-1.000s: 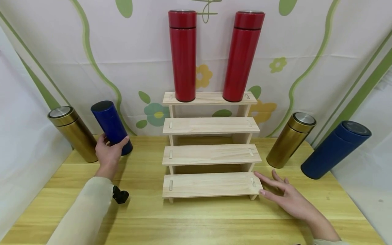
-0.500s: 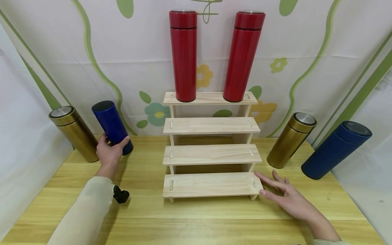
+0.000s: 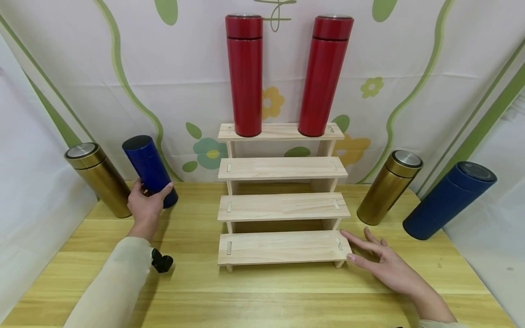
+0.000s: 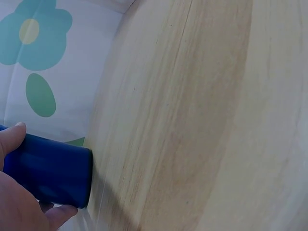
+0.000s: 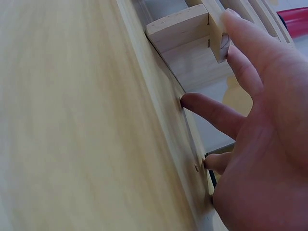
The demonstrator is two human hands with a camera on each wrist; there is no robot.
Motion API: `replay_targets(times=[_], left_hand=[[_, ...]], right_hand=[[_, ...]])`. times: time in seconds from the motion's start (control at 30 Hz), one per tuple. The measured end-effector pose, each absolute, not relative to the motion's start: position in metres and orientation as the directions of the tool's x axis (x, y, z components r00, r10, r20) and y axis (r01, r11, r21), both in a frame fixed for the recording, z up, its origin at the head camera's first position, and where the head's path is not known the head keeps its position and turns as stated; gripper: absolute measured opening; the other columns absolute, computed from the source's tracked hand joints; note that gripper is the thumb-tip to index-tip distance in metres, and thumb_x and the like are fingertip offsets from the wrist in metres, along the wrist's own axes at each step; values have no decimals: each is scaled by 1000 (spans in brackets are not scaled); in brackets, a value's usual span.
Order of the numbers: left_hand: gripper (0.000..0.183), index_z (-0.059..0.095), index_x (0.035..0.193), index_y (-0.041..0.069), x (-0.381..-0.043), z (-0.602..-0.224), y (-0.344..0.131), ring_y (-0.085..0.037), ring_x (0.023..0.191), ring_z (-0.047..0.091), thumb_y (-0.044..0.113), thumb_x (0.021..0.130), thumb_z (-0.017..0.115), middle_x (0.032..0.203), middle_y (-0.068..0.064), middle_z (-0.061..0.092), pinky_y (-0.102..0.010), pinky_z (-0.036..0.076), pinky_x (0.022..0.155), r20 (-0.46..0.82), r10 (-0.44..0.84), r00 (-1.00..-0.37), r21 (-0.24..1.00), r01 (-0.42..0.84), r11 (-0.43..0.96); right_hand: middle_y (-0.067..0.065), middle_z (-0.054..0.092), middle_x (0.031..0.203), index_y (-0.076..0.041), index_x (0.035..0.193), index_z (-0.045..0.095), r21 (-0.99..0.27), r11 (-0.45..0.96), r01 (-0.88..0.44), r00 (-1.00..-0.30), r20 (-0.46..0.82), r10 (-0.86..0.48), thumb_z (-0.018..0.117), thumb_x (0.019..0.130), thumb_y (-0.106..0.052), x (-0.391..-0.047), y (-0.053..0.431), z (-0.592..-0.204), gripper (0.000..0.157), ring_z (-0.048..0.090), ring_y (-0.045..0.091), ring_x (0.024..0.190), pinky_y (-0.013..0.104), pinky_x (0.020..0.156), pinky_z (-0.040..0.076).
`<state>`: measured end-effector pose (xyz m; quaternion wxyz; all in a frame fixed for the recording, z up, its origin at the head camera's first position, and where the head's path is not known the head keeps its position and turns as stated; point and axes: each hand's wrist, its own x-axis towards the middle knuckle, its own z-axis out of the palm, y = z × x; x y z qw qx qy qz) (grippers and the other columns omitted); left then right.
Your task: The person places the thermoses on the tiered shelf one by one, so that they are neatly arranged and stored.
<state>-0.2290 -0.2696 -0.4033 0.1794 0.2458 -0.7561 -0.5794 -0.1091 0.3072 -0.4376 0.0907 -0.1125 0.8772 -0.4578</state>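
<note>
My left hand [image 3: 145,205] grips the lower part of a glossy blue thermos [image 3: 148,166], thumb on its right side. The thermos stands at the left of the table, and its base shows in the left wrist view, where the left hand [image 4: 19,197] wraps its body. At the right, my right hand [image 3: 387,264] has its fingers spread. Its thumb and index finger touch the right end of the lowest step of a pale wooden four-step rack [image 3: 283,248]. In the right wrist view other fingertips of the right hand [image 5: 269,110] rest on the table beside the rack [image 5: 180,31].
Two red thermoses [image 3: 247,77] stand on the rack's top step. A gold thermos [image 3: 98,182] is left of the blue one. Another gold thermos [image 3: 387,189] and a dark blue thermos [image 3: 447,200] stand at right. A patterned cloth [image 3: 184,68] hangs behind the wooden table [image 3: 279,300].
</note>
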Motion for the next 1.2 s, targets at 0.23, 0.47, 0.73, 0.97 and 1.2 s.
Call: replay_targets(times=[0.23, 0.47, 0.73, 0.97, 1.2], left_hand=[[82, 39, 161, 30, -228, -403, -269, -25, 151, 46, 38, 92, 81, 165, -2, 45, -47, 39, 125, -29, -583, -812, 962, -181, 204], [82, 40, 162, 29, -230, -404, -268, -26, 150, 47, 38, 92, 82, 165, -3, 46, -47, 40, 124, -19, -587, -809, 964, -171, 204], [82, 40, 162, 28, -229, -403, -267, -26, 150, 47, 38, 92, 81, 165, -3, 45, -48, 39, 124, -19, -587, -809, 966, -166, 199], [82, 39, 162, 29, -229, -403, -266, -26, 151, 46, 37, 92, 81, 166, -3, 44, -48, 39, 125, -20, -585, -811, 968, -163, 192], [81, 41, 161, 27, -226, -402, -267, -27, 151, 46, 37, 92, 82, 165, -4, 45, -48, 39, 125, -9, -581, -814, 965, -159, 208]], right_hand=[[12, 36, 168, -38, 155, 50, -824, 556, -110, -958, -61, -279, 69, 102, -33, -109, 307, -437, 56, -5, 57, 158, 81, 115, -18], [10, 39, 167, -39, 155, 51, -820, 560, -118, -958, -54, -280, 69, 102, -34, -109, 307, -437, 55, -4, 56, 158, 82, 115, -17], [10, 40, 166, -39, 155, 51, -819, 561, -124, -957, -50, -284, 69, 102, -34, -109, 308, -437, 56, -4, 57, 158, 82, 114, -17], [8, 45, 164, -38, 154, 52, -817, 554, -159, -954, -17, -300, 69, 102, -32, -108, 308, -437, 55, -5, 59, 157, 80, 114, -20], [8, 44, 164, -36, 155, 52, -821, 550, -152, -954, -24, -299, 69, 102, -32, -108, 307, -437, 56, -6, 59, 157, 81, 112, -22]])
